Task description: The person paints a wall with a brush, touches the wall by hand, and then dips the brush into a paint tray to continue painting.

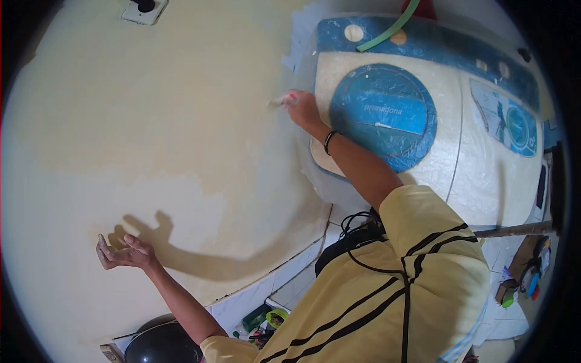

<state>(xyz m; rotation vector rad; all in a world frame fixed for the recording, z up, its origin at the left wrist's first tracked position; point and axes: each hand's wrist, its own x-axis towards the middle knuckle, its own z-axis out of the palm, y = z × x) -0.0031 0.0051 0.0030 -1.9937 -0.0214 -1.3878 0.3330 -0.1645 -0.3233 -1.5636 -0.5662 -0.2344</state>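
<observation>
My right hand [301,107] is closed around a small paintbrush [276,102]. The brush's pale tip is against or very near the wall, a little blurred, and a bit of red shows at the fingers. The wall [151,109] has a cream-yellow coat over much of its upper part and paler patches lower down and beside the washing machine. At the lower left, my left hand [126,251] is raised close to the wall with its fingers apart and slightly curled. Nothing is in it, and whitish smears mark its fingertips.
A blue and white washing machine [393,115] under clear plastic stands at the right, a green hose [390,29] on its top. A socket with a black plug [145,9] is at the top left. Below are a black round object [162,342] and a green bottle [253,320].
</observation>
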